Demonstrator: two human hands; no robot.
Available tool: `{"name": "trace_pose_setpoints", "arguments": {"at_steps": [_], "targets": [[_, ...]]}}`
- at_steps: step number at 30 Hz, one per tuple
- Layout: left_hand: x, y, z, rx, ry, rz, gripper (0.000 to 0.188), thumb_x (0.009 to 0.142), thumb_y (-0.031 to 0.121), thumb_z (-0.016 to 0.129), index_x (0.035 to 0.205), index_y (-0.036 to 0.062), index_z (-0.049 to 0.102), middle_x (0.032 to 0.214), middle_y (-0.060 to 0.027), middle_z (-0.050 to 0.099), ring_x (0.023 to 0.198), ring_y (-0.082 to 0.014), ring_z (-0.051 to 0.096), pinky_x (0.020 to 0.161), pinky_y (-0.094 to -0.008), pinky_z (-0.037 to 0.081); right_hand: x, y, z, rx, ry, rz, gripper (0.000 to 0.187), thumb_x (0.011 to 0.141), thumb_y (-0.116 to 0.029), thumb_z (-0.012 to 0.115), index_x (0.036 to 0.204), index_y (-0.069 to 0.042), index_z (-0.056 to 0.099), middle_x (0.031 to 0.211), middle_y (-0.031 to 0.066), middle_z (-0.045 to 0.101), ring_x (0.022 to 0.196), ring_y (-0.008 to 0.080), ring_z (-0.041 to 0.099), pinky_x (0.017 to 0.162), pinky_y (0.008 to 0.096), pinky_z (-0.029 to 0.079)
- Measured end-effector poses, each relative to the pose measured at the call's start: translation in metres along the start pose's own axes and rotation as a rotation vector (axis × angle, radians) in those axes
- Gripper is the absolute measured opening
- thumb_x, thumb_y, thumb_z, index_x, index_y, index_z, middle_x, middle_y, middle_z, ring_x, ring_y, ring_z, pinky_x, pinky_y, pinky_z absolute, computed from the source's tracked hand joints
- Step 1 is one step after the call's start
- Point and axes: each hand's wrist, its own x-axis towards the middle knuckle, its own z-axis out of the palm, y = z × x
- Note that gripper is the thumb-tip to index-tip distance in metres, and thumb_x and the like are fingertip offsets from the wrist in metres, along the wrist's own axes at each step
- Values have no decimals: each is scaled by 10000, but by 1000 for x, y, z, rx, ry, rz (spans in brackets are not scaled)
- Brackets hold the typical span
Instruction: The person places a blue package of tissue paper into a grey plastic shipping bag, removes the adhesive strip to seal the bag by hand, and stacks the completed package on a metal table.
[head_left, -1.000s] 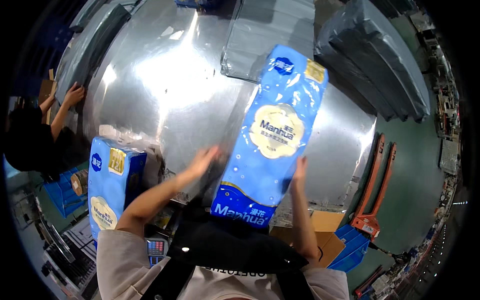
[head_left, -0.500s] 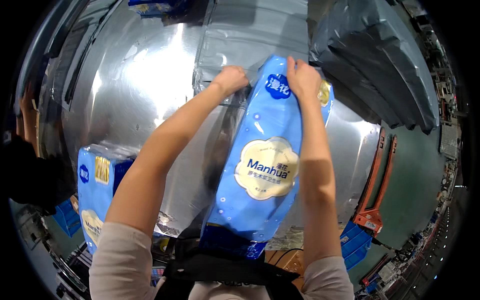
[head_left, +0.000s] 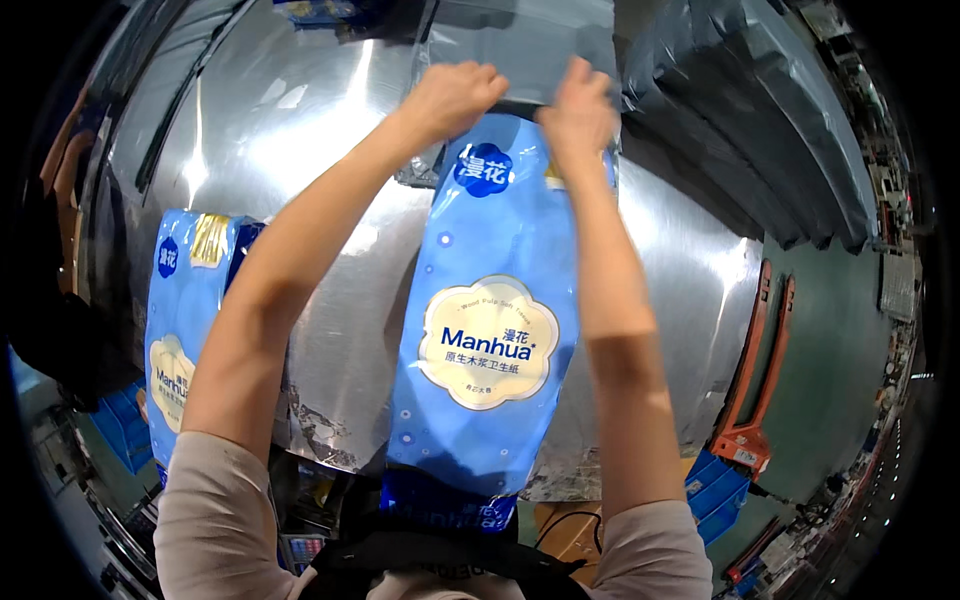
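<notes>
A long blue toilet paper pack (head_left: 480, 240) with a cream flower-shaped label lies lengthwise in front of me, its dark blue near end close to my body. Its far end meets the mouth of a grey plastic bag (head_left: 520, 50), where a dark gap shows. My left hand (head_left: 455, 100) is closed on the bag's edge, just beyond the pack's far left corner. At the far right corner my right hand (head_left: 580, 115), slightly blurred, grips the other side of the bag's mouth. The fingertips of both hands are partly hidden.
A second blue pack (head_left: 185, 300) stands at the left by my forearm, on the shiny metal table (head_left: 340, 230). Grey plastic bags (head_left: 740, 120) hang in a stack at the far right. An orange pallet jack (head_left: 745, 400) and a blue crate (head_left: 715, 495) are on the floor beyond the table's right edge.
The pack has swung left and straightened. My left hand has moved farther out, and my right hand has shifted from the pack's top to the bag's mouth.
</notes>
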Motion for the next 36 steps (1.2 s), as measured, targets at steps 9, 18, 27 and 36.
{"name": "trace_pose_setpoints", "arguments": {"at_steps": [9,18,27,36], "targets": [[-93,23,65,-509,330,-1346,115,575,23,525,690,31,535,631,-149,536,642,-328,545,602,-381,434,-86,137,123,1036,71,598,257,803,-116,418,967,49,527,914,149,596,862,220,558,759,307,407],[-133,30,13,-505,-290,-921,112,703,108,537,760,16,566,730,-215,571,725,-403,544,646,-448,436,-119,106,35,108,-449,235,208,789,-173,425,828,-24,563,776,210,592,763,386,565,657,438,434],[-404,307,-208,-646,-954,-841,352,666,120,563,1002,13,554,916,-236,577,888,-408,529,771,-454,431,-555,84,-163,182,-1134,11,393,721,-123,495,1069,59,516,816,205,592,756,339,570,659,384,466],[-310,384,-241,-1327,-685,-1217,254,782,193,609,910,-21,560,872,-109,592,761,-193,525,628,-325,440,-521,0,-203,699,-922,337,287,784,-172,489,971,36,550,955,240,550,938,376,502,835,400,406]]}}
